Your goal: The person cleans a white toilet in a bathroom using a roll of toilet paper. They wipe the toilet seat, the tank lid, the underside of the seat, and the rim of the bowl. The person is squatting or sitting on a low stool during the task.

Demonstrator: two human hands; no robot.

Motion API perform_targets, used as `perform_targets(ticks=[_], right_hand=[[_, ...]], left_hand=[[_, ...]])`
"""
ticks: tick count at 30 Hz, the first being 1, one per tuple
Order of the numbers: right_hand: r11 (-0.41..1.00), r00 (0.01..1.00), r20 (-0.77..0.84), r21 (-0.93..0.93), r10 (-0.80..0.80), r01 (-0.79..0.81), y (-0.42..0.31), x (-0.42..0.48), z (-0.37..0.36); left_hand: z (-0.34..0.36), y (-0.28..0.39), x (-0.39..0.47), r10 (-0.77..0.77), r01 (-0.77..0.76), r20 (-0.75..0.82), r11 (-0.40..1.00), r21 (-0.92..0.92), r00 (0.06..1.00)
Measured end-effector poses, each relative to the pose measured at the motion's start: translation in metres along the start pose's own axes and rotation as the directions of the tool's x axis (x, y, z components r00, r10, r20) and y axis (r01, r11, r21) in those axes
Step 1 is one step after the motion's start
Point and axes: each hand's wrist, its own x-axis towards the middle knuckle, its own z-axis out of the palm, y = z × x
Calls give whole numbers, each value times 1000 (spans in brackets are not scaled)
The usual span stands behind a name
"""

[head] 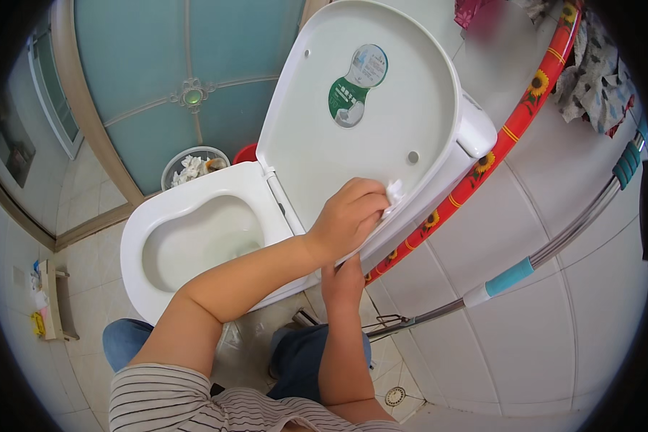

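A white tissue [394, 195] is pinched in the fingers of my left hand [352, 216], against the inner face of the raised toilet lid [302, 121] near its lower right rim. My right hand [343, 283] holds the near edge of the lid just below, its fingers partly hidden. The lid bears a green and silver sticker [358, 86] with writing. Hinged to the lid, the white toilet seat [135, 259] lies down on the bowl [194, 259], to the left of my hands.
A waste bin [164, 175] with crumpled paper stands behind the seat, beside a red container [245, 153]. A red sunflower-patterned tube [510, 132] runs behind the lid. A steel pole with teal grips [509, 276] leans at the right. A small wooden stool [51, 302] is at far left.
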Motion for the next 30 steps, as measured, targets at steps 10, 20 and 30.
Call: perform_targets(ticks=[10,20,30], right_hand=[[997,998,-4,-44,-60,60,11,3,4],[999,999,-23,-25,-32,31,5,-2,7],[1000,1000,-6,-14,25,-25,12,-2,5]], left_hand=[[-10,42,34,323,-369,209,897,243,923],[-20,43,189,344,-335,75,806,487,936],[-14,55,59,310,-534,498,741,408,810]])
